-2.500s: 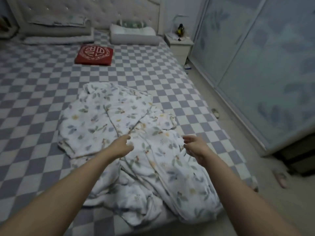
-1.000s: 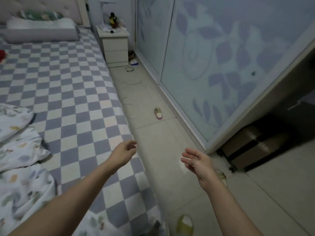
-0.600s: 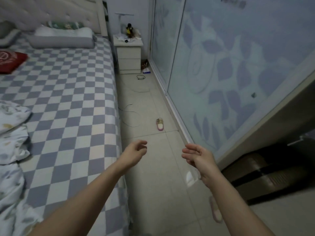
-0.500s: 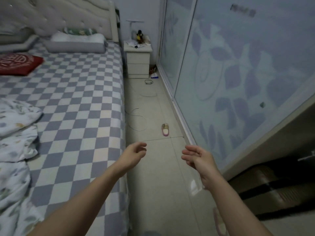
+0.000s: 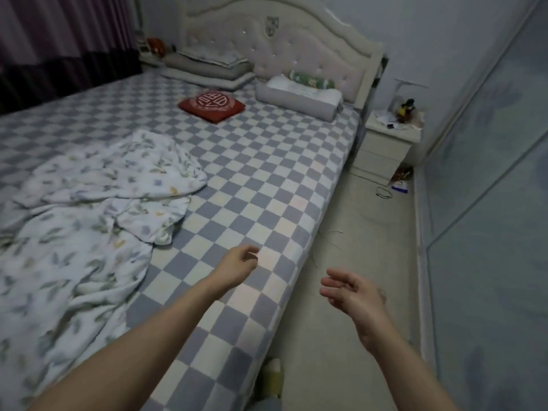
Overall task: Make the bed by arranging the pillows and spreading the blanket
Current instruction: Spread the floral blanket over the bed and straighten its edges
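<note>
A white leaf-print blanket (image 5: 89,221) lies crumpled on the left half of the bed (image 5: 267,179), which has a blue-and-white checked sheet. At the headboard rest a stack of grey pillows (image 5: 207,68), a white pillow (image 5: 298,94) with a green one (image 5: 311,80) behind it, and a red cushion (image 5: 212,105) a little in front. My left hand (image 5: 237,266) hovers over the bed's right edge, fingers loosely curled, holding nothing. My right hand (image 5: 350,295) hangs over the floor beside the bed, fingers apart and empty.
A white nightstand (image 5: 385,146) with small items stands right of the headboard. A narrow tiled floor strip (image 5: 364,262) runs between the bed and the sliding wardrobe doors (image 5: 489,203). A cable (image 5: 384,192) and a slipper (image 5: 272,378) lie on the floor. Dark curtains (image 5: 59,46) hang at left.
The view has swung from the blanket to the floor and wardrobe side, then back toward the headboard. Both hands stayed empty and now sit at the bed's right edge.
</note>
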A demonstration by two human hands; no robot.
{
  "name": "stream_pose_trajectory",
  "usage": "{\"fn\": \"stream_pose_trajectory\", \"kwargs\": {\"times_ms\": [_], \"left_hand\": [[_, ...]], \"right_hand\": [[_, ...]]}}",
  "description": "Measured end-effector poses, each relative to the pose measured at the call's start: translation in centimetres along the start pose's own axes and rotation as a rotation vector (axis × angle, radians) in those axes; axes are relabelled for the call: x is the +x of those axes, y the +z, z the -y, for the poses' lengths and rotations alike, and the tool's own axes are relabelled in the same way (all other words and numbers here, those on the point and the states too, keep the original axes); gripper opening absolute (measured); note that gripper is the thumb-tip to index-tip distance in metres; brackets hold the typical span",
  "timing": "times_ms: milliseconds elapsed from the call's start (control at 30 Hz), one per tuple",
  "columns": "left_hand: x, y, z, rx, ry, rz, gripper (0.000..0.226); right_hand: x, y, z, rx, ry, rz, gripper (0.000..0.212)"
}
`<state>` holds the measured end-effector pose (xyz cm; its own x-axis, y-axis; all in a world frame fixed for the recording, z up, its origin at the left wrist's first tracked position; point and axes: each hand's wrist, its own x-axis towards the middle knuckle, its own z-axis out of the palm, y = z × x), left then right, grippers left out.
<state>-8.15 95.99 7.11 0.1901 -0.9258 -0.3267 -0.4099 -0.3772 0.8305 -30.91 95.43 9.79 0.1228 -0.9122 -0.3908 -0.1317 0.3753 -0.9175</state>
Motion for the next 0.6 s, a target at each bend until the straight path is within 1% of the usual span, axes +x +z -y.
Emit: {"fn": "stream_pose_trajectory", "kwargs": {"times_ms": [167, 267, 300, 367, 433, 600], "left_hand": [[8.6, -1.4, 0.5, -0.076, -0.119, -0.118, 0.037], [12.7, -3.7, 0.3, -0.105, -0.167, -0.163, 0.037], [14.2, -4.9, 0.4, -0.12, -0.179, -0.202, 0.037], [15.7, -6.9, 0.6, -0.118, -0.196, -0.278, 0.036], [16.9, -9.4, 1.1, -0.116, -0.249, -0.353, 0.034], [17.7, -13.0, 5.1, -0.005, -0.377, -0.467, 0.04]], "right_hand": [[11.3, 2.8, 3.9, -0.043, 0.028, 0.142, 0.032], [17.5, 5.7, 6.5, -0.077, 0.041, 0.219, 0.033], [19.6, 7.0, 7.4, -0.082, 0.035, 0.255, 0.033], [21.7, 8.9, 8.8, -0.108, 0.038, 0.315, 0.032], [24.1, 11.1, 9.8, -0.147, 0.061, 0.393, 0.032], [29.2, 15.8, 10.2, -0.252, 0.111, 0.548, 0.033]]}}
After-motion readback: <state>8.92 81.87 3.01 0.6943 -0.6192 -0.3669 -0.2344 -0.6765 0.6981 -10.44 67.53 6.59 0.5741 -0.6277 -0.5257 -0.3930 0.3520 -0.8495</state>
